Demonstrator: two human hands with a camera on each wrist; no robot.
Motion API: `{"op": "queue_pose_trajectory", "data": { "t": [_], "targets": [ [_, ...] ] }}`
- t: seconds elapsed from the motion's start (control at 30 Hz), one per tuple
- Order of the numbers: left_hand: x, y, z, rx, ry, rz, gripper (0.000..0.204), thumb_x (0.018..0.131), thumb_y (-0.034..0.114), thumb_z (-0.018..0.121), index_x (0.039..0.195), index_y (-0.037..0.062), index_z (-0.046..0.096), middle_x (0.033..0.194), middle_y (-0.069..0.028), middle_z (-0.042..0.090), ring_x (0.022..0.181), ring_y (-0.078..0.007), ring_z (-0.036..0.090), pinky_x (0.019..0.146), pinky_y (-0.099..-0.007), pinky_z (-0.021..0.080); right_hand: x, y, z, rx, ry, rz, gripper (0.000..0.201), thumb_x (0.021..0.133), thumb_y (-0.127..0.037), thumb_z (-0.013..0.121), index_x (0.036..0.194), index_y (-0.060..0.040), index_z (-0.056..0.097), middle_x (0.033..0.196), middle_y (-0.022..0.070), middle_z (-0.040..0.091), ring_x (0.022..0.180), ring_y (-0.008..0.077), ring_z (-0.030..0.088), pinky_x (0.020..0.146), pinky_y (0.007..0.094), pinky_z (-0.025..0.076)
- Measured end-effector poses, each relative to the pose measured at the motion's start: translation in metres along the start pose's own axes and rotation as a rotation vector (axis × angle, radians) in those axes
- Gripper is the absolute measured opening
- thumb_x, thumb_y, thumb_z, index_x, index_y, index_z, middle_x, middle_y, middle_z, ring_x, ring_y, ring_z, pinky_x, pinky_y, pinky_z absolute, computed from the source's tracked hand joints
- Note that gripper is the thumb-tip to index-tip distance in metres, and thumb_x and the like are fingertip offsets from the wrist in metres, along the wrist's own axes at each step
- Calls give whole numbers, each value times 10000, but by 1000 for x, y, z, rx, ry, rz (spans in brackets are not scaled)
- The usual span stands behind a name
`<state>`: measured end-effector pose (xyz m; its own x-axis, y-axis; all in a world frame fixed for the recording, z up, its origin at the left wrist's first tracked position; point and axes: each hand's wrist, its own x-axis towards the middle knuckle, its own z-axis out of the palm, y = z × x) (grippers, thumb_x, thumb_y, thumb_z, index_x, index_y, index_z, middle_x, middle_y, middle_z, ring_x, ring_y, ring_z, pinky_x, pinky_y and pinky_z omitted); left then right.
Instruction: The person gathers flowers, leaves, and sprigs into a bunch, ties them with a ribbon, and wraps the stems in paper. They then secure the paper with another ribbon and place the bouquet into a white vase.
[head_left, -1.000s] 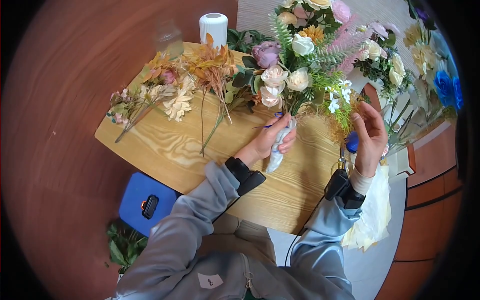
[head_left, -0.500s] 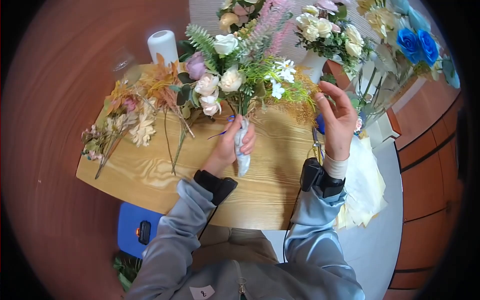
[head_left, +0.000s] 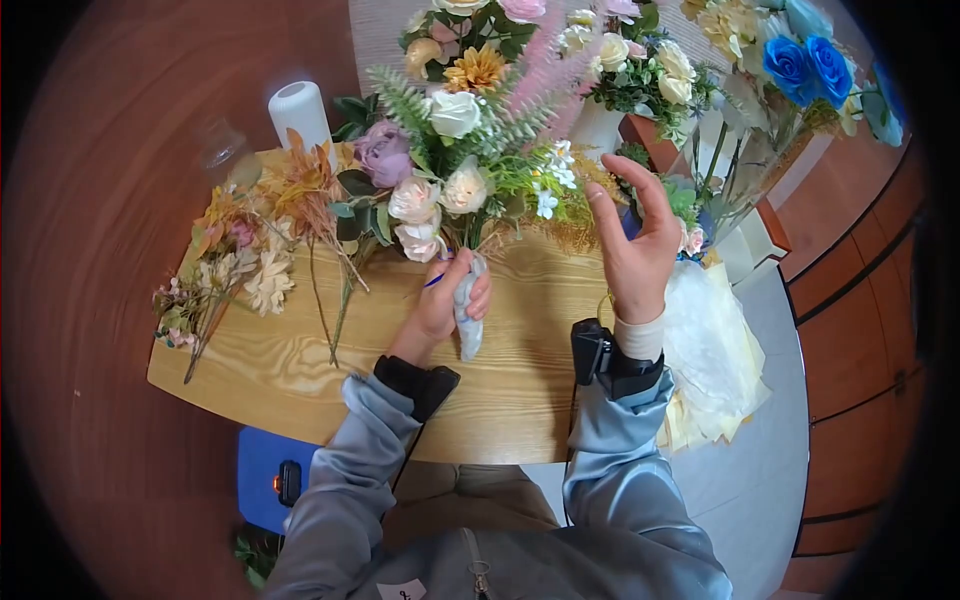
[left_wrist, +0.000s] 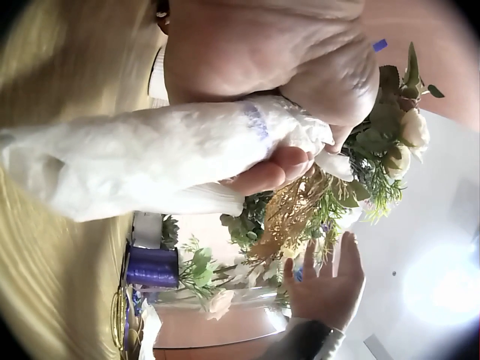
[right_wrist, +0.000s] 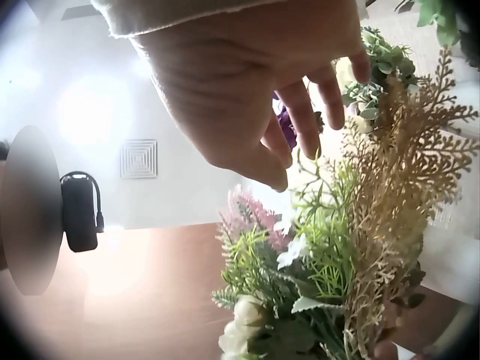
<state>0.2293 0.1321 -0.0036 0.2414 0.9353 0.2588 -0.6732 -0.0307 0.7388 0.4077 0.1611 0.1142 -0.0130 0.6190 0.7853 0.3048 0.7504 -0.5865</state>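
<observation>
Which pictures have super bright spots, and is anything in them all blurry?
Head view: no big glare, just dark corners; left wrist view: white glare beside the right hand; right wrist view: glare near a square vent, and a blurry grey oval at the left edge.

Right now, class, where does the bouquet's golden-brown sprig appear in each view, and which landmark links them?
Head: golden-brown sprig right of centre, just left of the right hand.
Left wrist: golden-brown sprig slightly below and right of centre.
Right wrist: golden-brown sprig along the right side.
Shared landmark: the right hand, in all three.
</observation>
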Motion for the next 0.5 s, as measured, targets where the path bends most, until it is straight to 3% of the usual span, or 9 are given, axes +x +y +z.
{"op": "queue_pose_trajectory", "data": {
  "t": [0.03,0.13,0.2,0.37,0.43,0.5],
  "targets": [
    [0,-1,-1,-1,-3,-3,408,912,364,335,631,70,375,527,-20,359,415,-110,369,425,-226,335,-1,-3,2,-97,46,-147,297,712,-74,647,996,-27,572,999,83,570,948,207,518,847,303,380],
    [-1,-2,3,96,-23,-81,404,909,377,339,653,70,396,548,-22,383,432,-106,380,444,-229,343,-5,-10,9,-19,53,-161,290,720,-58,635,999,-21,569,991,91,570,938,214,521,836,299,387],
    [-3,-5,6,152,69,-134,414,904,394,346,647,74,401,532,-18,383,456,-104,391,464,-232,351,-9,-12,13,38,58,-106,290,721,-52,632,1001,-17,566,987,95,571,933,212,523,830,296,390],
    [-2,-5,1,136,44,-119,413,900,402,355,654,74,405,547,-14,388,483,-107,405,478,-237,359,-8,-10,12,108,53,-55,261,722,-21,618,979,-9,570,957,102,579,916,199,530,811,291,400],
    [-2,-3,2,128,46,-91,409,900,399,357,658,74,408,552,-12,389,486,-109,409,479,-238,361,-7,-16,12,105,129,-136,207,731,11,597,936,4,577,902,98,586,879,188,531,798,287,400],
    [-3,4,9,126,102,-45,406,903,389,360,657,70,413,541,-12,389,490,-112,420,485,-240,371,-13,-24,11,214,128,-133,143,734,46,580,875,23,582,760,64,572,692,115,516,625,222,401]
  ]
}}
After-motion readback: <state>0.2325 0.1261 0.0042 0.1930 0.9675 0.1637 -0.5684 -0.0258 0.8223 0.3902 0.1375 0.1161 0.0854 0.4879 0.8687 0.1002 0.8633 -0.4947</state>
